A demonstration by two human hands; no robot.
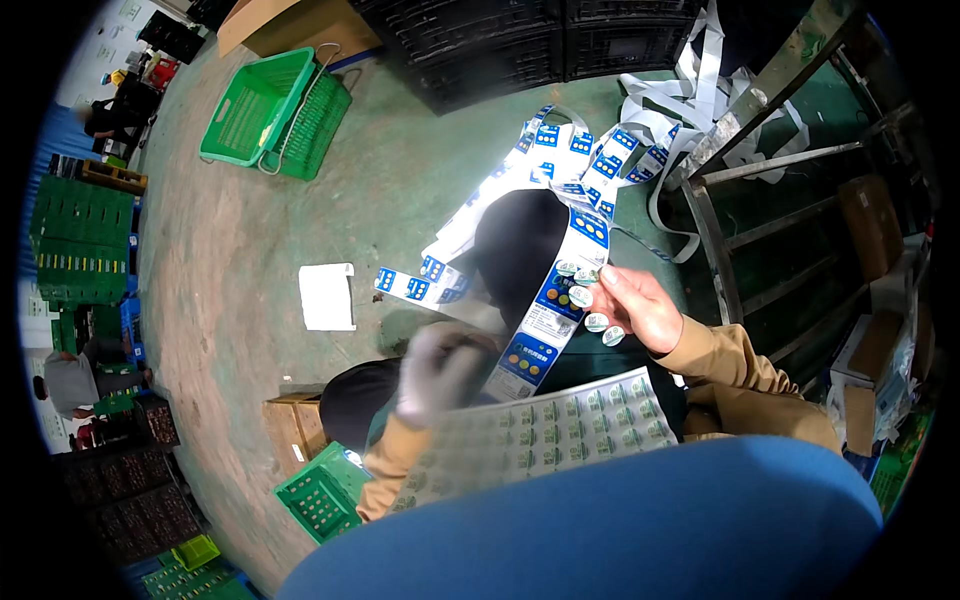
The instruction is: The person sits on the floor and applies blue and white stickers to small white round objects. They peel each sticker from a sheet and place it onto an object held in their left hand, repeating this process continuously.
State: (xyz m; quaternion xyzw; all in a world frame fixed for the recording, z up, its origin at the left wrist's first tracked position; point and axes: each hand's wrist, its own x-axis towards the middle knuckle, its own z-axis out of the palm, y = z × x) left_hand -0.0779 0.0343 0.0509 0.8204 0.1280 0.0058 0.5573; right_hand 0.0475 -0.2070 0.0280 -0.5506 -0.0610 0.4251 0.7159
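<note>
A strip of blue-and-white printed labels (550,322) runs over my dark-clad knee (519,244) and down my lap. My right hand (640,307) is at the strip's right edge, with several small round stickers (596,322) on or between its fingertips. The round stickers bear green print and a code. Across my lap lies a sheet of matching round stickers (576,431) in rows. My left hand (439,371), blurred by motion, is left of the strip and above the sheet's left end; its fingers and anything in them cannot be made out.
More label strip (544,161) lies heaped beyond my knee, near white backing tape (667,105). A metal frame (720,247) stands at right. Green baskets (259,112), a wooden box (292,431), black crates (487,52) and a white sheet (326,297) are around. Two people are far left.
</note>
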